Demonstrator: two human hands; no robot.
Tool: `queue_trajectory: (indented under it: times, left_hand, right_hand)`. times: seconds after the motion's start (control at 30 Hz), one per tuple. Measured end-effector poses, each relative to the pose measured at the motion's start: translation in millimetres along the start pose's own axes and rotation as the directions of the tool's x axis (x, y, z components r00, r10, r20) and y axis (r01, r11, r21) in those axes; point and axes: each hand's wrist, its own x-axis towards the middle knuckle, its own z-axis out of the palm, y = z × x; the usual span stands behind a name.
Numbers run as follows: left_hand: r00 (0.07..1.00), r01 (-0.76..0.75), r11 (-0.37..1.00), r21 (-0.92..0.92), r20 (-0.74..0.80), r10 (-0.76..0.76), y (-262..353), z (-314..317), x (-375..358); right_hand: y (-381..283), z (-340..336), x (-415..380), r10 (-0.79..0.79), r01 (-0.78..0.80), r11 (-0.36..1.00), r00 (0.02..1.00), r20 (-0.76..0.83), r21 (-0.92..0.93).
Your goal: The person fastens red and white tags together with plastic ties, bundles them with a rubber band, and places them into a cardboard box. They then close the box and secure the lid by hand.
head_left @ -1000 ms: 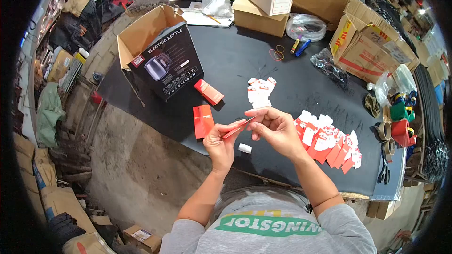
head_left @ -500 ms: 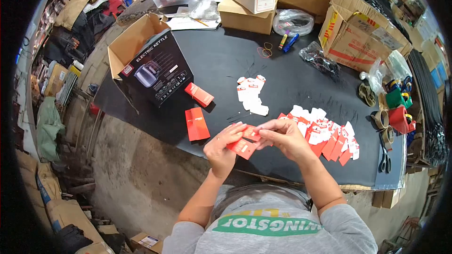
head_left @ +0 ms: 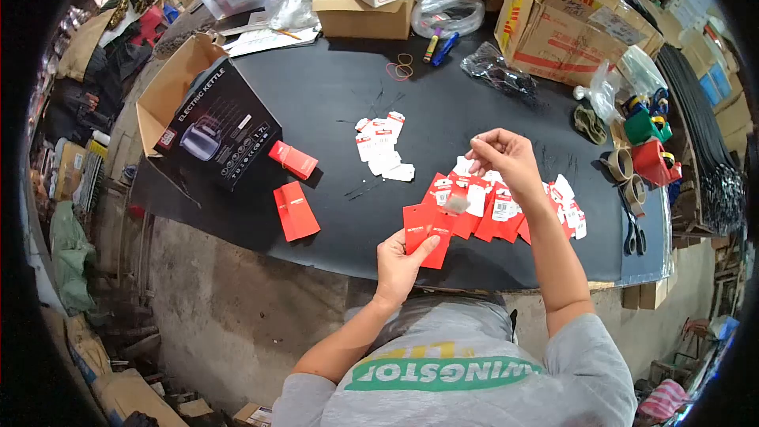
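My left hand is closed on red hang tags, thumb on the front, near the table's front edge. To its right and above, my right hand is raised with fingers pinched; whatever is in them is too small to make out. A small blurred greyish piece shows below those fingers, beside the held tags. Under my right hand lies a spread of red tags with white labels. A group of white tags with black strings lies farther left. Two red tag stacks, one banded and one folded-looking, lie nearer the kettle box.
An electric kettle box stands open at the left of the black table. Scissors, tape rolls and a red tape dispenser lie at the right. Markers, rubber bands and a carton are at the back.
My right hand has moved away from my left, up over the spread tags. My left hand now holds the red tags more upright. The whole view has shifted slightly.
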Motion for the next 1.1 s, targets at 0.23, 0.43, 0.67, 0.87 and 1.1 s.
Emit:
queue_trajectory:
  times: [0.23, 0.43, 0.67, 0.87, 1.1]
  left_hand:
    - [0.996, 0.06, 0.998, -0.016, -0.065, -0.061, 1, -6, 6]
    - [0.992, 0.044, 0.997, 0.065, -0.12, -0.036, 4, -10, 9]
    - [0.869, 0.495, 0.794, -0.353, 0.177, -0.463, 15, -24, 17]
    - [0.829, 0.558, 0.7, -0.445, 0.289, -0.478, 15, -29, 20]
    - [0.89, 0.454, 0.85, -0.266, 0.086, -0.448, 27, -11, 17]
  right_hand:
    - [24, -5, 24, 0.111, -0.11, 0.99, 0.994, 0.014, -0.093]
    - [23, 0, 28, 0.098, -0.096, 0.994, 0.995, 0.024, -0.058]
    - [7, 7, 24, 0.028, -0.03, 0.995, 0.999, 0.022, 0.09]
    - [8, 9, 27, -0.006, 0.005, 0.997, 1.0, 0.004, 0.081]
    - [16, 5, 31, 0.01, -0.01, 1.0, 0.999, -0.039, 0.004]
